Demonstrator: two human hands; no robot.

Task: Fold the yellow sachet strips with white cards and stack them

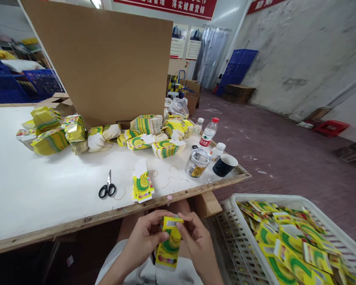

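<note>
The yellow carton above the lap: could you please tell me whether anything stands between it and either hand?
Nothing visible does: the left hand and the right hand both touch the yellow carton directly, around its upper part.

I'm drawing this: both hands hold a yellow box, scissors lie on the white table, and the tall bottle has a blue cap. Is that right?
Not quite: the head view shows a red cap, not blue, on the tall bottle. The left hand and right hand hold a yellow box, and scissors lie on the white table.
</note>
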